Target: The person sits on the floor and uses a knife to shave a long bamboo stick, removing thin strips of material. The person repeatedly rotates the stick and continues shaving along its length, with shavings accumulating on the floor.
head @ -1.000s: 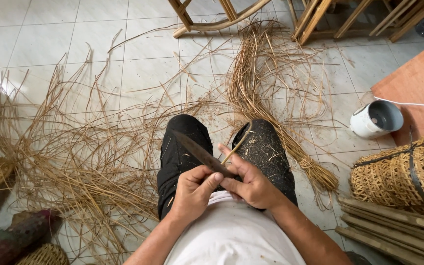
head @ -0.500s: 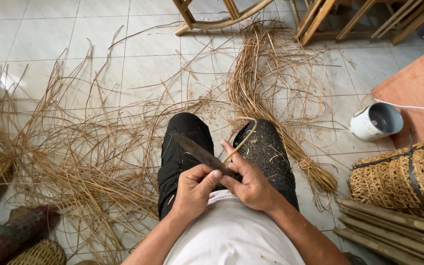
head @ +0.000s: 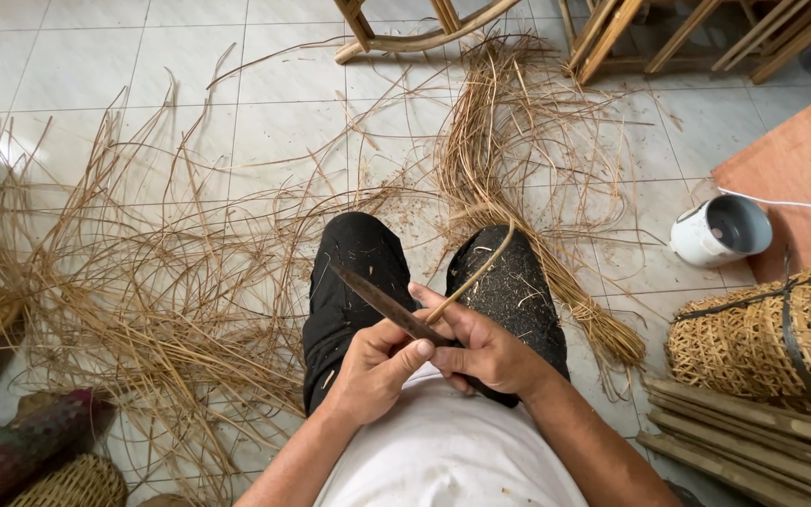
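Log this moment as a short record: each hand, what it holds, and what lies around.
Left hand: grips a dark knife, blade pointing up-left over the lap.
Right hand: pinches a thin cane strip against the blade.
Floor: loose cane strips spread over pale tiles.
Right side: white cup on its side, woven basket.

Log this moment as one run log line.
left hand: grips knife | right hand: holds rattan strip against blade | floor: loose strips | right: woven basket
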